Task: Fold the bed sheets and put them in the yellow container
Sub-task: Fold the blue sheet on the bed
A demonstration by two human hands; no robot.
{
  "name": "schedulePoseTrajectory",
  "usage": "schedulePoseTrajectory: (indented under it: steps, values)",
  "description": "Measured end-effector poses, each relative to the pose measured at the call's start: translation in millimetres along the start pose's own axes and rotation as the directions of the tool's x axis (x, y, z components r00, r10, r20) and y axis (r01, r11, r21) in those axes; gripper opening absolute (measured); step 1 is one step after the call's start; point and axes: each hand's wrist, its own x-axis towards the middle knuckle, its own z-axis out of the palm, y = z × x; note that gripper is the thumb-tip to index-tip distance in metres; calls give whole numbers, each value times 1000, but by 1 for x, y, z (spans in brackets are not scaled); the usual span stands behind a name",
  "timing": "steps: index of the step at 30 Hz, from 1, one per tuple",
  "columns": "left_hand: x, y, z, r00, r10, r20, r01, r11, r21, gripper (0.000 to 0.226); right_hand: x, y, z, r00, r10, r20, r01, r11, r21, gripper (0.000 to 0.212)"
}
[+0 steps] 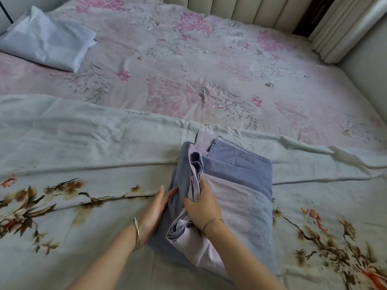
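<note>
Sheet [236, 185], half folded, lies on the bed [209, 70]; right hand [202, 208] grips its bunched middle, left hand [156, 210] presses flat against its side.

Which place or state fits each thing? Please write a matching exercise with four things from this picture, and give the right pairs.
1. blue sheet
2. pale sheet
3. left hand
4. right hand

a. folded, far left on the bed
b. grips a lilac fold
c. partly folded, nearest the camera
d. flat against the blue sheet's left side

Pairs: 1-c, 2-a, 3-d, 4-b
</note>
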Motion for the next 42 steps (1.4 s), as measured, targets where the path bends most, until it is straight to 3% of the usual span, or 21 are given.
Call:
schedulePoseTrajectory:
  steps: [2,4,6,8,10,15,18,22,25,27,28,30,32,34,36,38,40,42]
  values:
    - [7,-1,1,996,15,-86,-23,996,-87,57,-7,0,5,999,-12,30,13,998,-55,68]
    - [8,1,4,962,20,-271,-19,1000,4,58,-9,0,12,998,27,59,-16,981,-191,70]
    - [12,4,0,950,19,-313,18,993,117,74,-4,-6,13,998,54,19,-45,941,-335,72]
    - [14,7,-5,962,-114,-248,133,989,62,96,-5,-14,9,996,88,-3,-81,909,-408,77]
    - [4,12,-3,966,-220,-134,209,974,-92,94,-12,-25,0,986,162,48,-134,921,-366,84]
    - [-22,19,34,983,-168,72,182,939,-290,89,-11,-33,-50,972,204,116,-179,965,-192,107]
    - [-26,21,75,974,-122,190,176,937,-302,88,-8,-31,-95,963,241,123,-216,958,-187,103]
    - [-27,20,150,930,-130,343,201,962,-183,84,-9,-14,-162,958,286,26,-274,936,-219,85]
    - [-21,12,193,901,-177,395,266,946,-183,78,-18,22,-203,941,335,-50,-339,920,-196,70]
    - [-17,7,212,922,-162,352,242,950,-195,72,-25,45,-221,941,321,-104,-331,938,-105,55]
    - [-16,6,222,955,-134,263,191,961,-202,66,-31,54,-230,946,299,-125,-306,951,-46,46]
    - [-15,4,224,999,-2,-46,-8,974,-228,49,-39,58,-238,967,216,-137,-216,976,15,27]
    - [-16,7,219,910,171,-377,-268,937,-223,34,-50,52,-251,986,99,-137,-93,994,51,24]
    - [-18,19,206,762,335,-554,-465,879,-107,29,-61,43,-266,991,24,-130,-8,992,123,24]
    - [-20,31,204,652,477,-590,-562,826,47,28,-75,43,-290,990,19,-137,13,974,227,24]
    - [-25,43,209,588,611,-531,-620,761,189,29,-87,54,-312,992,31,-121,7,953,302,26]
    - [-28,46,215,586,713,-384,-597,701,390,35,-95,78,-322,995,88,-51,-64,932,356,24]
    - [-24,28,222,667,706,-239,-489,657,574,37,-98,120,-319,984,176,-1,-165,924,345,22]
